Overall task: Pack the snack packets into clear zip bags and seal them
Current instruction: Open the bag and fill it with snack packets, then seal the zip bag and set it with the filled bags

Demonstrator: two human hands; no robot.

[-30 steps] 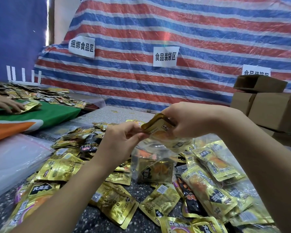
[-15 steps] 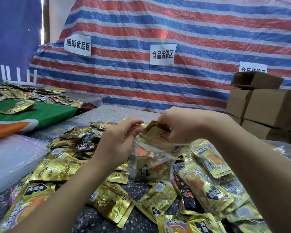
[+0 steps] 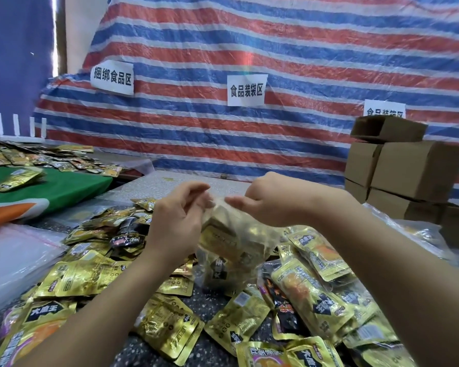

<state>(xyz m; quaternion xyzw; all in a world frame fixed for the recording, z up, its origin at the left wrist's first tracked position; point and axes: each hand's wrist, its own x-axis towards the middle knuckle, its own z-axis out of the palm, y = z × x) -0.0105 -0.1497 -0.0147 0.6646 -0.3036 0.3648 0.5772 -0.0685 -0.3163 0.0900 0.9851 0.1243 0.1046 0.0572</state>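
A clear zip bag (image 3: 231,245) with several gold snack packets inside hangs above the table's middle. My left hand (image 3: 175,221) pinches the left end of its top edge. My right hand (image 3: 265,200) pinches the same edge just to the right, fingertips nearly meeting the left hand's. Loose gold and black snack packets (image 3: 167,324) lie spread over the speckled table (image 3: 210,348) below and around both forearms. Filled clear bags (image 3: 318,290) lie under my right forearm.
A stack of empty clear zip bags (image 3: 13,260) lies at the left. Beyond it a green and orange cloth (image 3: 64,186) carries more packets. Cardboard boxes (image 3: 408,170) stand at the right. A striped tarp (image 3: 249,128) with paper signs hangs behind the table.
The packet my right hand was pushing in is now inside the bag. Both hands have come together on the bag's top edge, and the view has tilted slightly upward.
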